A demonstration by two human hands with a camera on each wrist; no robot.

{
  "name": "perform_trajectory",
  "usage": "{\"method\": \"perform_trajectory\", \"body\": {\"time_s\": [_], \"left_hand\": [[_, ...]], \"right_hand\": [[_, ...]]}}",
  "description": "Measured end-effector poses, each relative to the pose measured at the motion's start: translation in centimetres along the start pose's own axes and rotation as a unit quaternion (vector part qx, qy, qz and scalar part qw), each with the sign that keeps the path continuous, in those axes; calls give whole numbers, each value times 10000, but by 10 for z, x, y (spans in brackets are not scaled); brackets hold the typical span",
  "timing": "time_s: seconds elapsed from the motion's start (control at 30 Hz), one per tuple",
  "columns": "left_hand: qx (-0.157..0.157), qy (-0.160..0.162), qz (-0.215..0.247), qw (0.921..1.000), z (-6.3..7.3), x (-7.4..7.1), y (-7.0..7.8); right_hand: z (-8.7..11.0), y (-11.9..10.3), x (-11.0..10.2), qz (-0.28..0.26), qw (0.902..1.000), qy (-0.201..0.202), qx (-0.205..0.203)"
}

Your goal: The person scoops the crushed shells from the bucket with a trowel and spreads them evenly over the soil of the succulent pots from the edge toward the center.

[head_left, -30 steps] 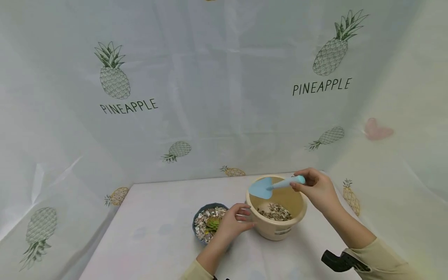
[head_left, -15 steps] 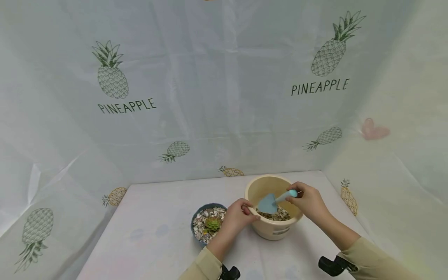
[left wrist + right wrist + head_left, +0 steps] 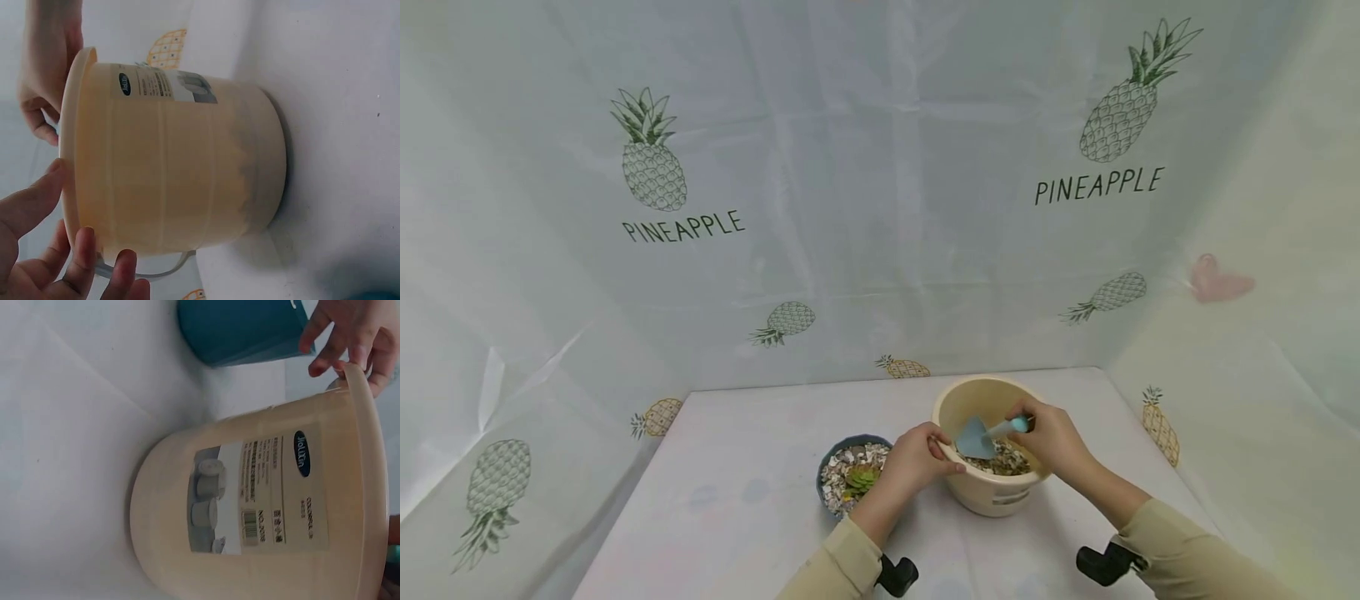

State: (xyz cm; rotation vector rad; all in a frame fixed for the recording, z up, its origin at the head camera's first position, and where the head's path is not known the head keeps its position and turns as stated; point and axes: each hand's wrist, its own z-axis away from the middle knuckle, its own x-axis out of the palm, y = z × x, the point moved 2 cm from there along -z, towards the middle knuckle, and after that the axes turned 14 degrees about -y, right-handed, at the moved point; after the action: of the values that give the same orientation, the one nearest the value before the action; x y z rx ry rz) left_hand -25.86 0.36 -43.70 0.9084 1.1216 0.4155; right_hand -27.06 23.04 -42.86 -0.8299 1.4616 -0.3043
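A cream bucket (image 3: 988, 498) stands upright on the table, with loose gravel-like bits (image 3: 1011, 460) in its bottom. My left hand (image 3: 912, 460) grips the rim on its left side; in the left wrist view the thumb lies at the rim and the fingers bend along the wall. Pinched by the handle end in my right hand (image 3: 1054, 435) is a light blue trowel (image 3: 974, 442). Its blade is inside the bucket, low over the bits; whether it touches them I cannot tell. The bucket wall hides most of the trowel in both wrist views.
Left of the bucket stands a blue pot (image 3: 244, 331) holding a green succulent (image 3: 861, 478) among pale pebbles, partly behind my left hand. A printed label (image 3: 256, 494) is on the bucket's side. Pineapple-print sheeting (image 3: 850, 208) encloses the table's back and sides.
The trowel has gone from above the bucket's rim down into it with my right hand. My left hand has moved from beside the bucket to gripping its rim.
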Motion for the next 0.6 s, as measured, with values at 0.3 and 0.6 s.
{"method": "perform_trajectory", "body": {"time_s": [0.3, 0.6], "left_hand": [[99, 16, 20, 9999, 1, -1, 0], [32, 59, 131, 9999, 1, 0, 0]], "right_hand": [[4, -1, 0, -227, 9961, -660, -534], [7, 6, -14, -910, 9862, -1235, -617]]}}
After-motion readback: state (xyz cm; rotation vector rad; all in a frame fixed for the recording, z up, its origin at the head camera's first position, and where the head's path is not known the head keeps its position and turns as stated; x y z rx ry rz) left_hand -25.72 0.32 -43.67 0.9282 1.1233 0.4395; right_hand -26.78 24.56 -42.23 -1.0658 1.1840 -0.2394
